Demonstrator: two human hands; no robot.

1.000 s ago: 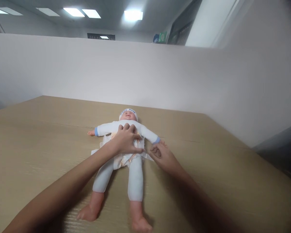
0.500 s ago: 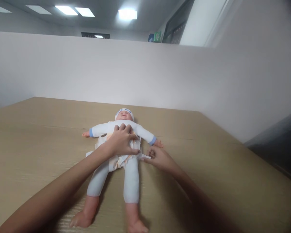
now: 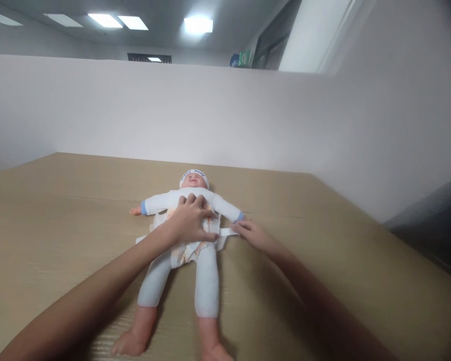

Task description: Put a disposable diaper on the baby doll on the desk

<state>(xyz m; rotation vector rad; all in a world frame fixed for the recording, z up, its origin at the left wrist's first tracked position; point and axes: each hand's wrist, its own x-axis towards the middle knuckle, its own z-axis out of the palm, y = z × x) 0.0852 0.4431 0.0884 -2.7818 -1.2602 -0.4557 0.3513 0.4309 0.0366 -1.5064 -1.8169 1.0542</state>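
Observation:
A baby doll [image 3: 206,286] lies on its back, its head at the far side and its bare feet toward me. It wears a white suit with blue cuffs and a white hat with blue lettering. Around its hips is a white and orange diaper [image 3: 184,254]. My left hand [image 3: 191,220] rests on the diaper's front, thumb and fingers spread apart; it hides much of the doll's belly. Beside the doll's hip, my right hand [image 3: 251,233] pinches the end of a white diaper tab [image 3: 226,232], stretched out sideways. Another diaper flap sticks out past my left forearm.
The doll lies on a wide wooden-toned table [image 3: 323,281]. A pale partition wall [image 3: 154,110] rises behind the far edge and continues along the right. Something dark [image 3: 432,225] stands beyond the right edge.
My right hand has moved slightly up and away from the doll, and the tab now stretches out straight from the hip. My left hand stays on the diaper front.

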